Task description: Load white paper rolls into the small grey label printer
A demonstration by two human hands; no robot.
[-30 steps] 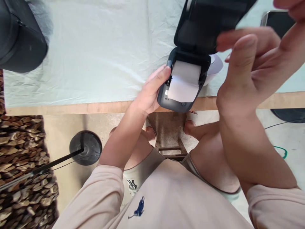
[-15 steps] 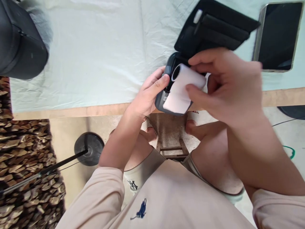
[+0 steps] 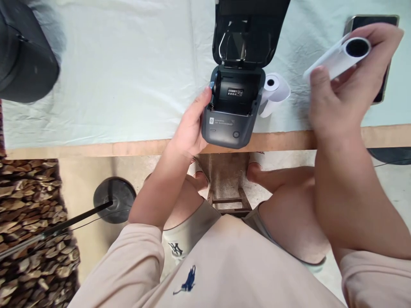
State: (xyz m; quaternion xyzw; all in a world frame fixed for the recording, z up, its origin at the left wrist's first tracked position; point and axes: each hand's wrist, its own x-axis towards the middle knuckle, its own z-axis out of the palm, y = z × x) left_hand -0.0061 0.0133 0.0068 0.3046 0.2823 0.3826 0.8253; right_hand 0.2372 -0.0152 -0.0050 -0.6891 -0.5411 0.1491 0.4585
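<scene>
My left hand [image 3: 192,124] grips the left side of a small dark grey label printer [image 3: 221,130], held at the table's front edge. The printer's black lid [image 3: 250,34] stands open, and its paper bay [image 3: 236,92] shows bare inside, with a small printed sticker. Out to the right, my right hand [image 3: 349,90] is closed around a white paper roll [image 3: 340,57] whose dark hollow core faces me. A second, partly unwound white paper roll [image 3: 276,92] lies on the cloth against the printer's right side, partly hidden by it.
A phone [image 3: 382,81] lies under and behind my right hand. At the far left stands a black zippered bag [image 3: 27,55]. A pale cloth [image 3: 128,77] covers the table, whose wooden edge [image 3: 135,149] runs along the front. Below are a round black stand base [image 3: 115,199] and stacked firewood [image 3: 32,214].
My right hand has lifted the paper roll out of the printer and carried it right, over the phone. The printer has turned more upright towards me, and the second roll has come into view.
</scene>
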